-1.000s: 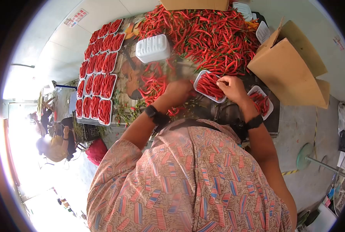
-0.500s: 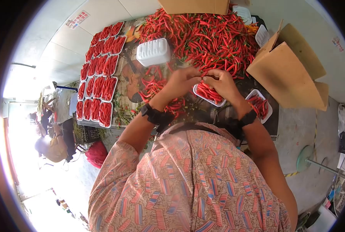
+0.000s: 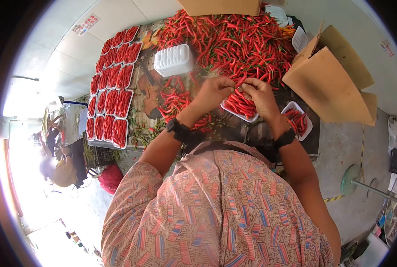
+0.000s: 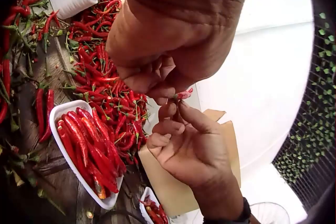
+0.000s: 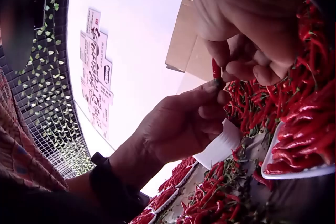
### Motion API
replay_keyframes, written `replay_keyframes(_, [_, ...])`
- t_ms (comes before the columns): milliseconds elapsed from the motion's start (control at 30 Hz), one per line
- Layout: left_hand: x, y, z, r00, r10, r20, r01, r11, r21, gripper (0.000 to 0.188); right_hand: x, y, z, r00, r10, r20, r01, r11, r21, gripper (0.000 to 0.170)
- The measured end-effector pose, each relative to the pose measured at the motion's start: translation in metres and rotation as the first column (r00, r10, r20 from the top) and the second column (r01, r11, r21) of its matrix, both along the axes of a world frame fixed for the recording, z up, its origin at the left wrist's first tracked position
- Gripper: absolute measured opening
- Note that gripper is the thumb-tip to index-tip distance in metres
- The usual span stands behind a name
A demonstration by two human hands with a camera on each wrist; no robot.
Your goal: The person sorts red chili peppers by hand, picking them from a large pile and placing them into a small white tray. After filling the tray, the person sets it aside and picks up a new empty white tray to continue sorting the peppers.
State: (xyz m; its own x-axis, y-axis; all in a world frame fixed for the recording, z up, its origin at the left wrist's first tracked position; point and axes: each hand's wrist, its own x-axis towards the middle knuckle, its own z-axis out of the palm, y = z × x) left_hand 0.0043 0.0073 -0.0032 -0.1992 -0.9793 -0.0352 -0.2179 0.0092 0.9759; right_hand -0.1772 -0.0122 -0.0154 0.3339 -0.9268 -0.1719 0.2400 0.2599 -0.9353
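Just beyond the far edge of a white foam tray [image 3: 225, 108], my two hands meet over a single red chili pepper [image 5: 216, 69]. My left hand [image 3: 212, 94] pinches it at the green stem end between thumb and fingertip. From the other side, my right hand [image 3: 263, 100] pinches its red body. Most of the pepper is hidden by fingers in the left wrist view. Red chilies [image 4: 86, 142] fill the tray below, lying roughly lengthwise.
A large chili heap [image 3: 252, 49] covers the table's back. Filled trays [image 3: 111, 100] stand in rows at left; stacked white trays [image 3: 174, 60] sit near the middle. Loose chilies [image 3: 174, 100] and stems lie left of my hands. Right are a partly filled tray [image 3: 297, 120] and cardboard box [image 3: 329, 84].
My right hand has left the tray's chilies and moved up and slightly left. My left hand has come up to meet it, and both now pinch one chili.
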Motion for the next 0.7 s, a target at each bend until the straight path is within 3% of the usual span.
replay_keyframes(100, [0.0,-0.001,-0.004,1.0,0.011,0.004,-0.011,1.0,-0.026,0.013,0.0,-0.001,-0.001,0.999,0.039,-0.012,-0.04,0.998,-0.053,0.02])
replay_keyframes(167, [-0.001,-0.001,-0.002,1.0,0.006,-0.006,-0.006,1.0,0.017,0.014,0.003,0.0,0.005,0.999,-0.022,0.033,0.023,0.999,-0.023,0.012])
replay_keyframes(333, [-0.003,-0.002,0.005,0.999,0.037,-0.026,-0.034,0.995,0.089,0.015,0.005,-0.002,0.008,0.999,-0.045,0.01,0.045,0.999,-0.02,0.012])
replay_keyframes(400, [-0.003,-0.004,0.005,0.994,0.071,0.082,-0.073,0.997,0.02,0.013,0.007,-0.003,0.008,0.998,-0.068,-0.014,0.068,0.997,-0.021,0.012])
replay_keyframes(467, [-0.003,-0.005,0.005,0.992,0.084,0.096,-0.087,0.996,0.025,0.013,0.009,-0.005,0.003,0.971,-0.122,-0.206,0.055,0.951,-0.305,0.011])
replay_keyframes(500, [-0.003,-0.006,0.005,0.99,0.094,0.11,-0.097,0.995,0.026,0.012,0.011,-0.005,0.001,0.971,-0.122,-0.205,0.055,0.95,-0.306,0.011])
replay_keyframes(567, [-0.004,-0.007,0.004,0.988,0.111,0.105,-0.116,0.992,0.046,0.013,0.014,-0.005,-0.004,0.898,-0.268,-0.349,-0.011,0.779,-0.627,0.013])
replay_keyframes(700, [-0.001,-0.013,-0.005,0.97,0.191,0.154,-0.2,0.979,0.048,0.017,0.005,-0.007,0.009,0.822,-0.367,-0.435,-0.092,0.668,-0.738,0.014])
